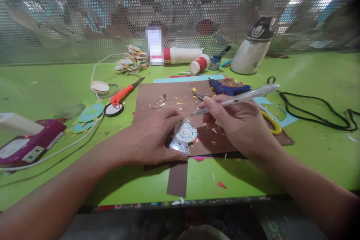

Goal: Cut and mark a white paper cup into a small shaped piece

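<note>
My left hand (pixel 154 135) rests on the brown board (pixel 152 97), thumb and fingers curled round a small white disc (pixel 186 132) with blue marks. A clear plastic piece (pixel 178 145) lies against the disc under my thumb; its full shape is hidden. Pinched in my right hand (pixel 230 120) is a clear-barrelled pen (pixel 247 95), its tip above the board, apart from the disc. Close to the right hand are scissors with a yellow handle (pixel 272 123); the hand covers their middle, and I cannot tell whether it touches them.
A blue glue gun (pixel 229 88) lies behind my right hand. Orange-handled cutter (pixel 122 93), decorated discs (pixel 131 60), paper cups (pixel 182 56), paint jar (pixel 215 62) and white bottle (pixel 249 54) stand or lie around. Purple power strip (pixel 30 144) is left, black cord (pixel 315 101) right. Paper scraps litter the board.
</note>
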The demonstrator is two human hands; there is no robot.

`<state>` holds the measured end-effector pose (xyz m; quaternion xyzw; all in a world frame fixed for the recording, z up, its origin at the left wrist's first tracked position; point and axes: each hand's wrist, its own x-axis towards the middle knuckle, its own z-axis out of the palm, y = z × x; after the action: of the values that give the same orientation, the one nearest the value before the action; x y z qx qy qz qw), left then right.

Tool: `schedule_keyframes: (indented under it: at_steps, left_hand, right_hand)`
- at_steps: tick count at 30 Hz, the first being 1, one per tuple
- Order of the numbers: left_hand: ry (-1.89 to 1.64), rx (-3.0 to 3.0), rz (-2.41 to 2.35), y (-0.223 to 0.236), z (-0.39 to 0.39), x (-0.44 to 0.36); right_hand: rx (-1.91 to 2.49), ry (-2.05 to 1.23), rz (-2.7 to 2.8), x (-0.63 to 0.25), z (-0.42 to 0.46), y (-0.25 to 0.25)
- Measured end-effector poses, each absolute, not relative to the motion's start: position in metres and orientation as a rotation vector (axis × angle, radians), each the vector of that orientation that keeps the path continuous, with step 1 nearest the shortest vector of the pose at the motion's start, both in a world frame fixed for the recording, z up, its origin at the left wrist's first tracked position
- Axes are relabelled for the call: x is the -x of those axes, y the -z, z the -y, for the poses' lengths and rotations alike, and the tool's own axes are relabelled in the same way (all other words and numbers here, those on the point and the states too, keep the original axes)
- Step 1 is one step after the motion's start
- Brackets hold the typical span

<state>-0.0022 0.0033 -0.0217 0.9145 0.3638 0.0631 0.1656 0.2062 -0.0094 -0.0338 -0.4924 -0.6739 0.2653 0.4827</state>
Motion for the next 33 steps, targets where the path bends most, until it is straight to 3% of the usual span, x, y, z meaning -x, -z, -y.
schedule_keyframes:
  at_steps: [33]
  left_hand:
    - [-0.138, -2.528, -0.997, 0.021, -0.004, 0.002]
  right_hand:
    - [1.194, -0.694, 1.864, -0.194, 0.023, 0.042]
